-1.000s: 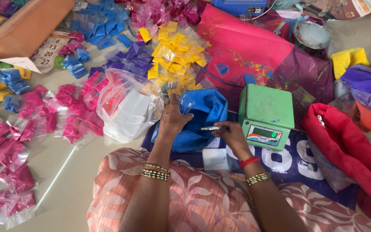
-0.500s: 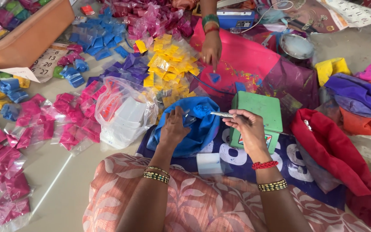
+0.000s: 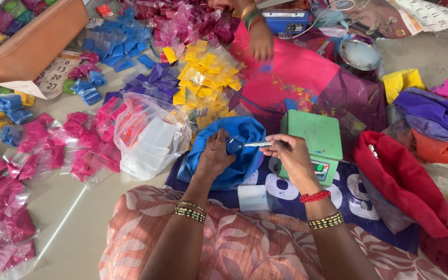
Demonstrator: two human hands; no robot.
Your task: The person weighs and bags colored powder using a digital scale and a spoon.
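Both forearms reach forward from the lap, which is covered by a peach cloth with white leaf pattern [image 3: 245,243]. The left hand [image 3: 214,155] lies palm down on the open blue cloth bag [image 3: 234,150], and its fingers curl closed around a fold of the bag's rim. The right hand [image 3: 292,155] is turned a little inward; its fingers pinch the handle of a thin silver metal spoon [image 3: 257,144], which points left over the mouth of the blue bag. What is inside the bag I cannot tell.

Just in front of the lap lies one small clear plastic packet [image 3: 252,198] on a dark blue printed sheet [image 3: 286,189]. Beside the right hand stands one green digital scale [image 3: 315,142], touching the blue bag's right side. To the left of the bag is a clear plastic bag [image 3: 149,136] with white packets in it. On the right lies a red cloth bag [image 3: 405,181], and behind it a purple cloth bag [image 3: 431,111].

Farther away, many small packets of coloured powder lie on the floor: pink packets [image 3: 86,142] at the left, yellow packets [image 3: 208,83] in the middle, blue packets [image 3: 115,44] behind them. They are too many to count. At the far edge another person's hand [image 3: 260,41] rests on a pink cloth [image 3: 302,78].
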